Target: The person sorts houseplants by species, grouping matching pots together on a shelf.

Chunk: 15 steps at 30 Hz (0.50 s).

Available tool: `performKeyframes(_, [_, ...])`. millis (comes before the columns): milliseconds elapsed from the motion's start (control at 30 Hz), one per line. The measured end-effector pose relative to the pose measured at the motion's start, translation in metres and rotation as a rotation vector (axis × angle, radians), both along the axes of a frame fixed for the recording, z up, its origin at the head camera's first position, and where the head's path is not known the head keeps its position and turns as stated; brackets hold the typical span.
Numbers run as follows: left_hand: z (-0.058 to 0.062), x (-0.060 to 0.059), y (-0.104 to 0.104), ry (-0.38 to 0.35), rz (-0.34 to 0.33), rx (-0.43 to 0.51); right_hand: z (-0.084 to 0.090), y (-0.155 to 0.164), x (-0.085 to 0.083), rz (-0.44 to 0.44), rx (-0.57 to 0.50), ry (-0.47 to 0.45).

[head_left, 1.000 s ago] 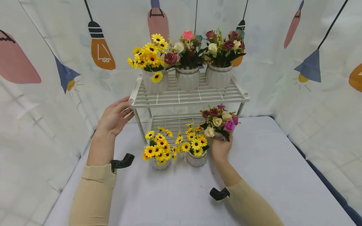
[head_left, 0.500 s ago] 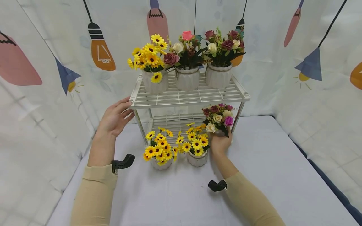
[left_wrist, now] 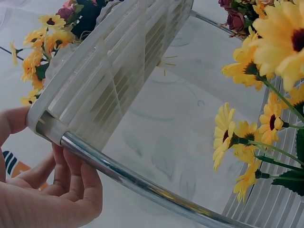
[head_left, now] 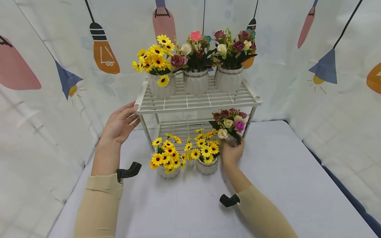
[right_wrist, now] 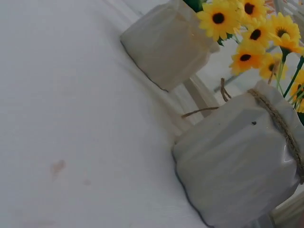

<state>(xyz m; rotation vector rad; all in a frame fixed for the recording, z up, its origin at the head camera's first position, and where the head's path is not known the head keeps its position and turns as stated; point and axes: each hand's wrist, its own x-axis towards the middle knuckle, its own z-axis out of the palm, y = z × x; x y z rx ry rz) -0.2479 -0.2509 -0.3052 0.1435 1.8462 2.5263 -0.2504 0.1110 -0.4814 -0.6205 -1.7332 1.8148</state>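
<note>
Gripping a rose pot (head_left: 229,126), the right hand (head_left: 232,152) is seen at the white rack's (head_left: 196,101) lower tier, beside 2 sunflower pots (head_left: 205,155) on the desk (head_left: 279,172). The rack's top corner is touched by the left hand (head_left: 119,125), fingers relaxed.

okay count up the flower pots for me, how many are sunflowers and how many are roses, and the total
Sunflower pots: 3, one on the top shelf and two on the table.
Rose pots: 3, two on the top shelf and one held by the right hand at the lower shelf.
Total: 6 pots.
</note>
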Motion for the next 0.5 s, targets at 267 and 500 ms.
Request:
performKeyframes(267, [0.0,0.0,0.0,-0.006,-0.005,0.021,-0.006,0.003,0.031,0.055,-0.053,0.0])
performKeyframes(500, [-0.001,-0.001,-0.001,-0.002,-0.007,0.042,-0.004,0.001,0.058,0.123,-0.079,-0.01])
